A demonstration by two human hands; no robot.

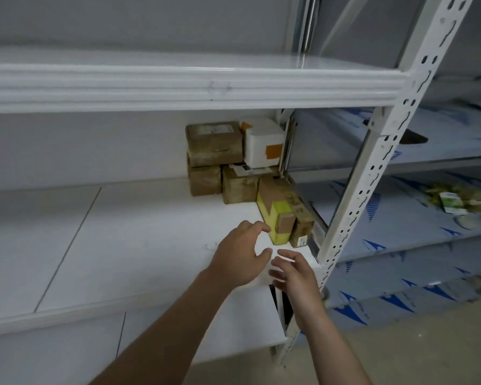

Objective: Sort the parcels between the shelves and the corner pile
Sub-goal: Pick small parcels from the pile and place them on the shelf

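Parcels, six counted, packed at right end of middle shelf; open surface lies left; left hand, right hand both empty, fingers spread, at front edge beside yellow-taped box

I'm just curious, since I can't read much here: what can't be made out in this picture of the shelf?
Head view only:
- Label on the top brown parcel: too blurred to read.
- Small brown box: partly hidden behind the yellow-taped box.
- Lower shelf: partly covered by the left arm.
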